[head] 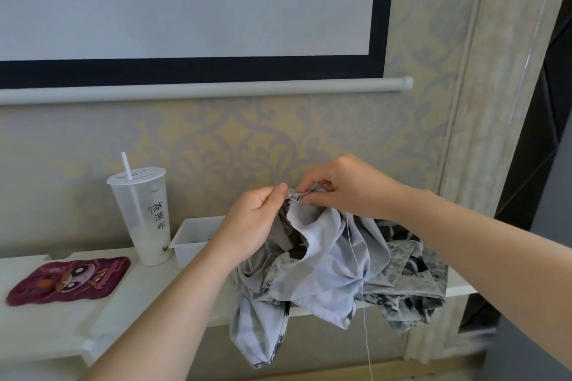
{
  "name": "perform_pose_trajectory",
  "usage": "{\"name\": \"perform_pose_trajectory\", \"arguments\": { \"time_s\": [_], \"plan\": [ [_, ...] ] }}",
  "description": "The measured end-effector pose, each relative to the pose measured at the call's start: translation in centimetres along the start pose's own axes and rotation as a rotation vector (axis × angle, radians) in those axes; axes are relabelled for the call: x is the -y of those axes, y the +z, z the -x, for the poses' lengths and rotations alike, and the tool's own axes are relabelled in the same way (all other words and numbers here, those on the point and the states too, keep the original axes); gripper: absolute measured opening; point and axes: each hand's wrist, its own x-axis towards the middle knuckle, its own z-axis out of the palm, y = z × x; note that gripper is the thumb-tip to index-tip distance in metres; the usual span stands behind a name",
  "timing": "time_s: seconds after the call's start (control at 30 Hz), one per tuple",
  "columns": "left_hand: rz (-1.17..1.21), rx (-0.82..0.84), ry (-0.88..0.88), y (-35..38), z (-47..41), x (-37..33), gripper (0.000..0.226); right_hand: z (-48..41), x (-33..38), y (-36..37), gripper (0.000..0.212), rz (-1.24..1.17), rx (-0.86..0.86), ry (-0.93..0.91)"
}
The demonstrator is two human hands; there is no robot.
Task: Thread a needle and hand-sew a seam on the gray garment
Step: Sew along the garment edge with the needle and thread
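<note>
Left hand: the left hand (253,219) is raised above the worktop, thumb and forefinger pinching the top edge of the garment from the left.
Right hand: the right hand (349,185) pinches the same edge from the right, fingers curled over the cloth. I cannot tell whether a needle sits between the fingertips.
Garment: the light gray garment of thin fabric with darker patterned patches (328,260) is held up by both hands near the right end of the white worktop (154,288).
Seam edge: the short gathered strip (297,195) between the two hands runs left to right, nearly level.
Garment's long axis: it hangs downward from the pinched edge. The bulk is heaped on the worktop and one fold drops over the front edge.
Thread: a thin white thread (366,334) falls from below the right hand, across the cloth and past the front edge, almost straight down.
Cup: a tall frosted plastic cup with lid and white straw (145,219) stands upright towards the back edge, left of the hands.
Tray: a white plastic tray (192,238) sits just beside the cup, partly hidden by the left forearm.
Pouch: a flat maroon cartoon-printed pouch (68,280) lies near the left end.
</note>
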Motion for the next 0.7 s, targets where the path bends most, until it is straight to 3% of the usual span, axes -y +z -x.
{"name": "perform_pose_trajectory", "arguments": {
  "time_s": [0.1, 0.23, 0.4, 0.57, 0.7],
  "plan": [
    [-0.017, -0.007, 0.006, 0.2, 0.0, 0.0, 0.049, 0.0, -0.2, -0.1, 0.012, -0.024, -0.006, 0.02],
    [-0.028, -0.169, 0.083, 0.3, 0.8, -1.2, 0.016, 0.1, -0.9, -0.4, 0.01, -0.086, -0.087, 0.118],
    [-0.169, -0.008, 0.043, 1.1, 2.0, -3.5, 0.056, 0.1, -1.4, -0.5, 0.014, -0.191, -0.255, 0.23],
    [-0.277, 0.132, -0.075, 2.1, 2.3, -4.6, 0.078, 0.3, -1.7, -0.6, 0.014, -0.203, -0.311, 0.253],
    [-0.392, 0.121, -0.046, 2.9, 2.6, -4.7, 0.061, 0.6, -1.9, -0.6, 0.013, -0.237, -0.369, 0.278]
  ]
}}
